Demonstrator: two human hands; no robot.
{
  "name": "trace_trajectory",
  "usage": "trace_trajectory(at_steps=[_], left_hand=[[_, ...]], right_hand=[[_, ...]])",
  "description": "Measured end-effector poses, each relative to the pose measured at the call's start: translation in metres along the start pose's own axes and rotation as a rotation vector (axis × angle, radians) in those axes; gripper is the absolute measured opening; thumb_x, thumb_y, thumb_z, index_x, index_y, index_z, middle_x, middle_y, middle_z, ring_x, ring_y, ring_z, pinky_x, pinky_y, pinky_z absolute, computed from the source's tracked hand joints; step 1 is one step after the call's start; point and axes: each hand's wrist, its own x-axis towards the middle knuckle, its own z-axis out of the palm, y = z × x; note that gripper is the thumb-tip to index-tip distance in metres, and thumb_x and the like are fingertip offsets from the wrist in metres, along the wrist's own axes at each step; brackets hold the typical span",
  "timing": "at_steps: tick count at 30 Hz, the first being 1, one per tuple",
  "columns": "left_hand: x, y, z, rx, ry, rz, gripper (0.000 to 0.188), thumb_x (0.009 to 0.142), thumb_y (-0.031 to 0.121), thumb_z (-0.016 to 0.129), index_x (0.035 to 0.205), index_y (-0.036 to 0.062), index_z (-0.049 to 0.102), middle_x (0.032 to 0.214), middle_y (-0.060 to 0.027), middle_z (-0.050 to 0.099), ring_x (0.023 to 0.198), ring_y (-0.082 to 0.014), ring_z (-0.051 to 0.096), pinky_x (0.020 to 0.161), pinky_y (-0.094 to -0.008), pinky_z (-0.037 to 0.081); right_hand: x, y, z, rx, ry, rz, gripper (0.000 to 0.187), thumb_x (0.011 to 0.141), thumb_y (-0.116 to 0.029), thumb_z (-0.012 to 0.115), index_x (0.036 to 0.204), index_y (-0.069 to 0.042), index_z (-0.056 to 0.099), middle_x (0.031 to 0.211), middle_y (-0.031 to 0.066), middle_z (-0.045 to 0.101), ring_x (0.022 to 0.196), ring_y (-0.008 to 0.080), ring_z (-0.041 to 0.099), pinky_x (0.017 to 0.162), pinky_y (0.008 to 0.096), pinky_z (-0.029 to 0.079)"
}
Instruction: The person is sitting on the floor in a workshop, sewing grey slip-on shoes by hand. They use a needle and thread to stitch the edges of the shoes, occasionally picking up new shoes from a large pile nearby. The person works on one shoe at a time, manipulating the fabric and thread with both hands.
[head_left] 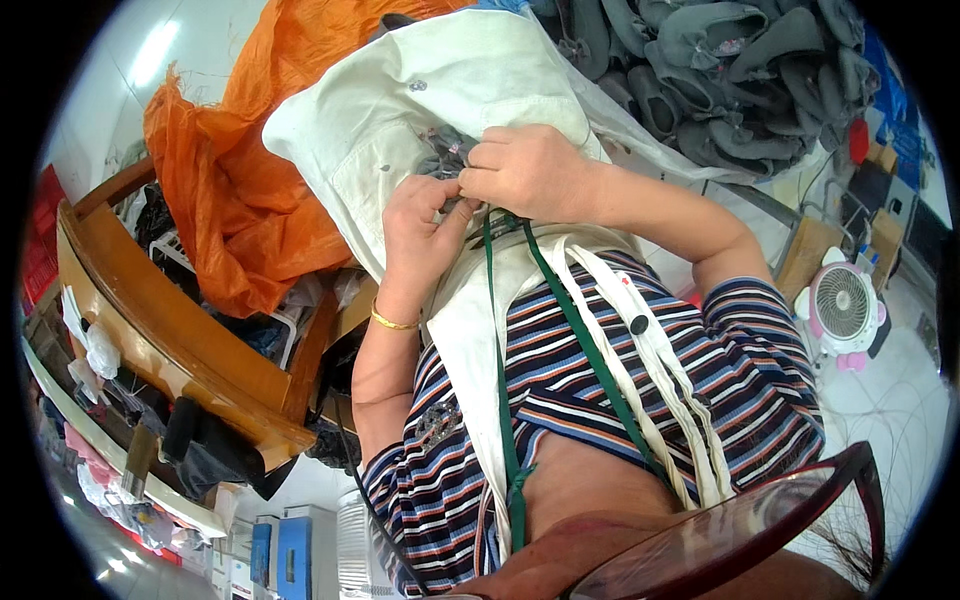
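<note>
Over my lap lies a white apron (400,60). My left hand (428,222) and my right hand (525,172) meet above it, their thumbs and fingertips pinched together. What is between the fingertips is too small and covered to make out. Just beyond them, a bunched grey cloth piece (443,148) with small pinkish bits rests on the apron, partly hidden by the fingers. Two lengths of a green strap (570,295) run down from my neck, ending near a dark object below my right hand that I cannot identify.
Many grey fabric shoes (720,80) are heaped at the far right. An orange woven sheet (240,190) drapes at the left beside a wooden frame (180,330). A small white and pink fan (842,300) stands at the right.
</note>
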Motion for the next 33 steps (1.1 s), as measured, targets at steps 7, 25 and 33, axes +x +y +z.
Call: trace_trajectory(at_steps=[7, 25, 33], left_hand=[[0.006, -0.003, -0.001, 0.038, 0.151, 0.075, 0.018, 0.071, -0.001, 0.074, 0.088, 0.0046, 0.071, 0.077, -0.0100, 0.064, 0.074, -0.0296, 0.059, 0.067, -0.0381, 0.049], [0.023, -0.023, -0.013, 0.082, 0.106, 0.078, 0.015, 0.077, 0.006, 0.077, 0.091, 0.0049, 0.070, 0.077, -0.0093, 0.062, 0.074, -0.0270, 0.058, 0.067, -0.0365, 0.047], [0.065, -0.006, -0.032, -0.135, -0.071, -0.016, 0.016, 0.082, 0.010, 0.076, 0.095, 0.0028, 0.070, 0.084, -0.0103, 0.064, 0.080, -0.0268, 0.061, 0.072, -0.0345, 0.049]], right_hand=[[0.019, -0.026, -0.011, 0.132, 0.234, -0.346, 0.010, 0.073, -0.013, 0.068, 0.080, -0.009, 0.062, 0.071, 0.0001, 0.052, 0.062, 0.0160, 0.057, 0.047, 0.0267, 0.045], [-0.084, 0.147, -0.217, 0.844, 1.474, 0.582, 0.025, 0.102, -0.007, 0.042, 0.077, -0.007, 0.044, 0.055, 0.0006, 0.039, 0.053, 0.0164, 0.048, 0.103, 0.0566, 0.047], [0.023, 0.043, -0.036, 0.483, -0.053, 0.347, 0.026, 0.086, -0.011, 0.071, 0.110, -0.005, 0.064, 0.092, 0.0103, 0.060, 0.086, 0.0251, 0.061, 0.077, 0.0339, 0.049]])
